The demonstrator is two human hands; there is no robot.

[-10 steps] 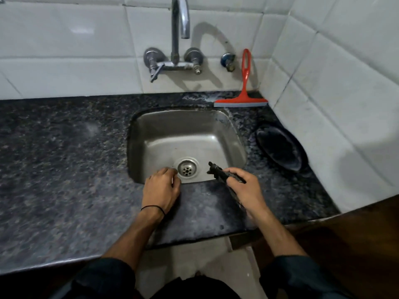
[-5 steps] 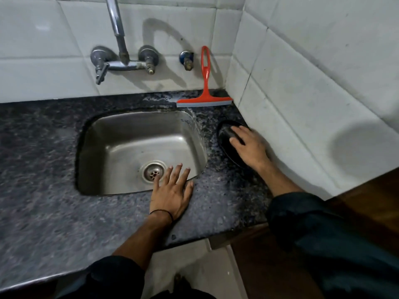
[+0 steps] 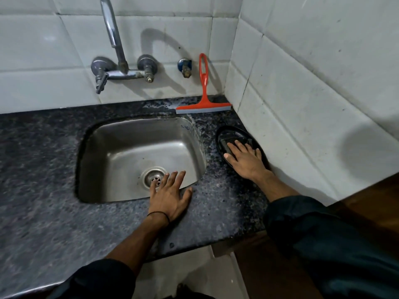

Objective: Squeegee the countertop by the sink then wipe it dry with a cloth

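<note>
1. On the dark granite countertop (image 3: 54,180), right of the sink (image 3: 138,156), the right hand (image 3: 244,158) lies flat with fingers spread over a dark item in a black oval dish (image 3: 222,137). It grips nothing; what the item is cannot be told.
2. The left hand (image 3: 170,195) rests palm-down on the front counter edge, fingers released and reaching over the sink rim.
3. The red squeegee (image 3: 204,98) stands untouched against the back wall tiles, blade on the counter, just beside the corner. Judgement: the squeegee step is not yet begun; the present step is clearing or setting down the item at the dish.
4. Next move: the right hand must reach past the dish to the looped handle and close around it.
5. No cloth is visible.
6. Room for strokes: the strip right of the sink is narrow, bounded by the side wall and occupied by the dish. The strip behind the sink is narrow and wet-looking. The left counter is wide and open.
</note>
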